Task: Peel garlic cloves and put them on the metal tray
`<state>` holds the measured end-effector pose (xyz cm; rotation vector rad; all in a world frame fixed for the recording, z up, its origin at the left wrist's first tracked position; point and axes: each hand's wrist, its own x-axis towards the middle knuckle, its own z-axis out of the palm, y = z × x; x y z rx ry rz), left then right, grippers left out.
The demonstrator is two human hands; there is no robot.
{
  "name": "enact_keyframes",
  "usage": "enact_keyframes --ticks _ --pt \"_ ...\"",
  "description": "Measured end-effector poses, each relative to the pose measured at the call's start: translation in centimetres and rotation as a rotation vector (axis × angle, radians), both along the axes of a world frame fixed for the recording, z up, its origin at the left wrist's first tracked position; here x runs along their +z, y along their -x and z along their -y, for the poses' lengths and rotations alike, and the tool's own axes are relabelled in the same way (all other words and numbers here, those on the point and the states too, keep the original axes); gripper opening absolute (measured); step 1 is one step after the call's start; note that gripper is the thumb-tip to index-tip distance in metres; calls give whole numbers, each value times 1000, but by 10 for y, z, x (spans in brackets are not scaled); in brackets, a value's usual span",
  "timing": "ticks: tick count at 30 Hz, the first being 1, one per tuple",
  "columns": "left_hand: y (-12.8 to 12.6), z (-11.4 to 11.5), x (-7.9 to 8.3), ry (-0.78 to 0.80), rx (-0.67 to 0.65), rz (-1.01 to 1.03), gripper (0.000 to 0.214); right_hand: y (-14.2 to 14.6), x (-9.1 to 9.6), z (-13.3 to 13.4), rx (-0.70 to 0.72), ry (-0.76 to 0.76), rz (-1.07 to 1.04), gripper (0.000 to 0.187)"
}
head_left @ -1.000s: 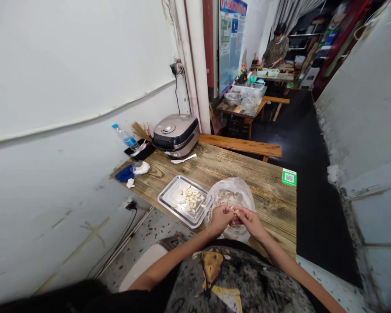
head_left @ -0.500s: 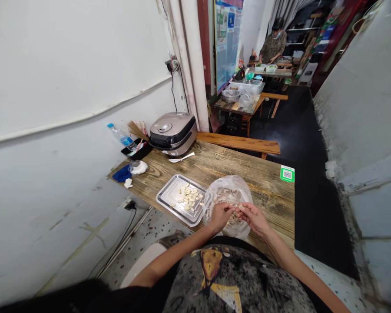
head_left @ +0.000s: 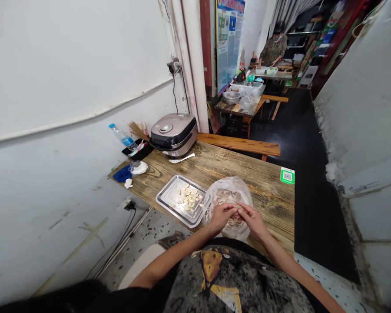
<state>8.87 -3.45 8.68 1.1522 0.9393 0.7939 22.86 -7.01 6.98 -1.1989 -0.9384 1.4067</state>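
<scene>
My left hand [head_left: 222, 216] is closed in a pinch over a bowl lined with a clear plastic bag [head_left: 243, 187]. Opposite it, my right hand [head_left: 252, 218] pinches too, and the fingertips of both hands meet around a small garlic clove, mostly hidden by the fingers. Brownish cloves and papery skins [head_left: 222, 198] fill the bag below. Left of the bowl lies a shallow metal tray [head_left: 167, 195], where a loose group of pale peeled garlic cloves [head_left: 189, 199] is spread out.
Behind the tray stand a rice cooker [head_left: 174, 132] and a white-handled knife [head_left: 182, 159]. A water bottle [head_left: 125, 138] leans in a black holder by the wall, near a blue cloth [head_left: 122, 174]. A wooden bench [head_left: 241, 144] lies beyond the table; a person [head_left: 273, 50] works farther back.
My right hand has turned inward and its fingers have closed in against the left fingertips. The pale clove seen in its fingers before is now mostly covered. The tray looks the same.
</scene>
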Motion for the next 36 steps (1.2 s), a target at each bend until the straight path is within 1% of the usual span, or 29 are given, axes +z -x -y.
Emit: enact_keyframes --ticks 2,5,7,9,12,14,16,19,21,24,25,29,32,34,36 --pt "0 -1 1 -24 45 -41 26 0 3 -1 4 1 10 47" --pt "1 -2 4 -117 88 -145 24 1 7 -4 -18 27 93 33" --pt "4 0 4 -233 53 -221 22 2 9 -4 -39 53 137 30" --pt "7 1 2 -353 31 -307 20 4 11 -2 -58 93 129 29" --pt "14 1 -5 -478 40 -390 19 7 11 1 -42 201 19 29" --pt "17 -1 -11 -534 -41 -416 20 8 9 1 -65 261 -42 29" --pt "18 -3 -15 -581 -102 -441 21 9 8 0 -81 288 -89 28" --pt "20 -6 -17 -652 -123 -482 22 13 9 0 -110 287 -115 25" --pt "22 -7 -17 -705 -109 -492 23 15 13 0 -136 294 -104 21" --pt "25 -10 -20 -787 -88 -513 29 18 20 -1 -128 350 -50 14" --pt "26 -11 -21 -806 -108 -515 31 18 22 -1 -135 344 -15 15" --pt "29 -10 -24 -836 -136 -495 34 20 30 -1 -90 378 120 18" --pt "29 -8 -22 -823 -138 -464 34 22 30 -2 -80 387 198 19" --pt "29 -7 -21 -773 -109 -453 33 23 29 -4 -74 382 219 18" --pt "28 -7 -18 -676 -64 -445 29 24 28 -7 -77 368 220 17"
